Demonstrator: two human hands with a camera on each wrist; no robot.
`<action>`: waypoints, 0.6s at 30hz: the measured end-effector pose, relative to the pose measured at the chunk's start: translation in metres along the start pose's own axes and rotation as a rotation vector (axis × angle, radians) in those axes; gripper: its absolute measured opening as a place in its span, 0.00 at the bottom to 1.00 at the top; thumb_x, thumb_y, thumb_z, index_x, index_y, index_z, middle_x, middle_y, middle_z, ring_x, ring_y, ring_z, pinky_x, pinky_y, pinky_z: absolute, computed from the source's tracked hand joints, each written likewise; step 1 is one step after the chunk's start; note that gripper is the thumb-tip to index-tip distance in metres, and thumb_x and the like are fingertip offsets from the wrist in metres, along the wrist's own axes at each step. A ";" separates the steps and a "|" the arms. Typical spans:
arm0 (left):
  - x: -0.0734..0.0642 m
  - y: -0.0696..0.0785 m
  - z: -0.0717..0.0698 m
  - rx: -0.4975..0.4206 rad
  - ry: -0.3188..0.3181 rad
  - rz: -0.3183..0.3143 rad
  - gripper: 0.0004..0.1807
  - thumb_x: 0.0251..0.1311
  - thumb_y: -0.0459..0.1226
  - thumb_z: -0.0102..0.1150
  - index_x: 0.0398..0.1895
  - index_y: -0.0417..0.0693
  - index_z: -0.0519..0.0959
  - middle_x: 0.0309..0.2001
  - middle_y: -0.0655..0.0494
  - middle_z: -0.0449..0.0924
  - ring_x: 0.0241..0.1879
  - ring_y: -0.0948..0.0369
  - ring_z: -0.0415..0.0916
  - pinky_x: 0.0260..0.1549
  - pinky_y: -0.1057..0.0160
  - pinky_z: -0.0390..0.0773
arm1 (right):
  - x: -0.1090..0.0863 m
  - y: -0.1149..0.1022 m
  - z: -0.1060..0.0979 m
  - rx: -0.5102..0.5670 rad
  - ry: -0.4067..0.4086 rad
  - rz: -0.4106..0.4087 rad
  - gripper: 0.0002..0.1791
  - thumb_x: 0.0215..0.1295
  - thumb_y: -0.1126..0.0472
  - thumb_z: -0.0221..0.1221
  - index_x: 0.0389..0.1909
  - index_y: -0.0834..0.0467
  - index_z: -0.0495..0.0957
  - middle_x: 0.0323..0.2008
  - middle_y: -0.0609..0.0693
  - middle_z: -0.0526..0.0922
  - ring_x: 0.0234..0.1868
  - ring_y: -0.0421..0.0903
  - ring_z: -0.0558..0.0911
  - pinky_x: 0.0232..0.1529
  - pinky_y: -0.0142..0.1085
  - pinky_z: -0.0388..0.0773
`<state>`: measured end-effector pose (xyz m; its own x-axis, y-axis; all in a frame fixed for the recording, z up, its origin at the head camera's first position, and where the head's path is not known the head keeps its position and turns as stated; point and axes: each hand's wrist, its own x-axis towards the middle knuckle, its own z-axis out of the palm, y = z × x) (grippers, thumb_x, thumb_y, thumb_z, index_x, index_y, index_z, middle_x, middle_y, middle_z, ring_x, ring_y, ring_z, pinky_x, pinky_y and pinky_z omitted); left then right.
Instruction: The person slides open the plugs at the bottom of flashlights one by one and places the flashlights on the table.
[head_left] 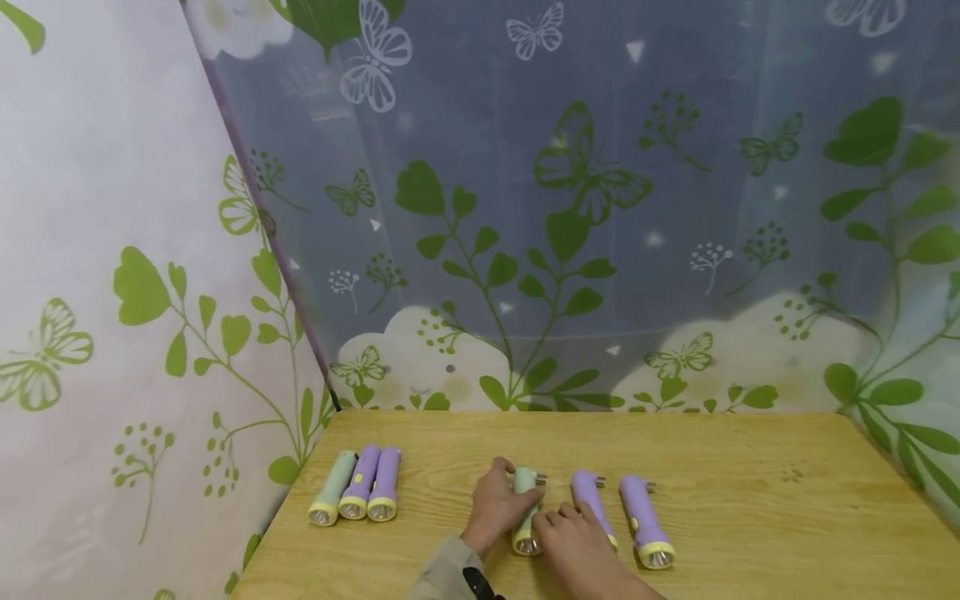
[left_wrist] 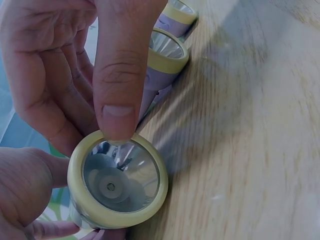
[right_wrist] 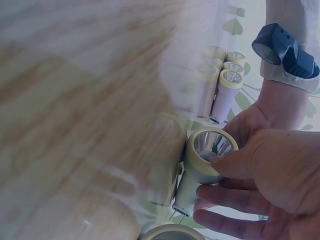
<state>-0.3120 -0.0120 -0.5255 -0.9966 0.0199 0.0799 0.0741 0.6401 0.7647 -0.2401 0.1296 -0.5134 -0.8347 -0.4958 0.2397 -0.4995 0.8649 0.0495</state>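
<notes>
In the head view, a pale green flashlight (head_left: 527, 521) with a yellow head lies on the table, its lens toward me and two metal prongs sticking out at the tail. My left hand (head_left: 497, 506) grips its body from the left, thumb across the top. From the right, my right hand (head_left: 577, 546) holds the head end. The right wrist view shows my right thumb (right_wrist: 232, 162) on the lens rim, with fingers beside the green flashlight (right_wrist: 186, 187). A purple flashlight (head_left: 587, 490) with prongs out lies partly behind my right hand.
Farther right lies another purple flashlight (head_left: 641, 512) with prongs out. At the left stand close together a green flashlight (head_left: 337, 475) and two purple flashlights (head_left: 362, 477). The wooden table (head_left: 712, 450) meets patterned sheets (head_left: 480, 208) at the back and left.
</notes>
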 end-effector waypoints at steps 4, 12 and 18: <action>-0.001 -0.001 0.003 -0.006 0.011 -0.001 0.27 0.49 0.45 0.78 0.45 0.41 0.74 0.35 0.44 0.82 0.32 0.55 0.76 0.28 0.60 0.75 | -0.001 0.001 0.000 0.015 -0.020 0.013 0.07 0.62 0.62 0.66 0.40 0.53 0.80 0.37 0.47 0.88 0.41 0.47 0.81 0.45 0.44 0.74; -0.002 -0.004 0.005 -0.026 -0.013 -0.013 0.29 0.50 0.47 0.77 0.47 0.40 0.74 0.33 0.46 0.81 0.30 0.57 0.75 0.26 0.62 0.74 | -0.003 0.003 -0.001 0.038 -0.008 0.018 0.10 0.60 0.54 0.70 0.38 0.52 0.80 0.36 0.47 0.87 0.41 0.48 0.82 0.44 0.47 0.74; 0.001 -0.003 0.005 0.009 -0.017 -0.024 0.30 0.52 0.49 0.76 0.49 0.40 0.74 0.39 0.42 0.83 0.35 0.53 0.79 0.31 0.57 0.78 | -0.002 0.007 -0.004 0.079 0.004 0.009 0.12 0.63 0.49 0.67 0.40 0.51 0.80 0.38 0.47 0.86 0.41 0.49 0.82 0.43 0.47 0.74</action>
<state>-0.3135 -0.0102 -0.5307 -0.9986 0.0175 0.0507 0.0500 0.6476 0.7603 -0.2408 0.1371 -0.5099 -0.8383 -0.4877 0.2438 -0.5090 0.8603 -0.0290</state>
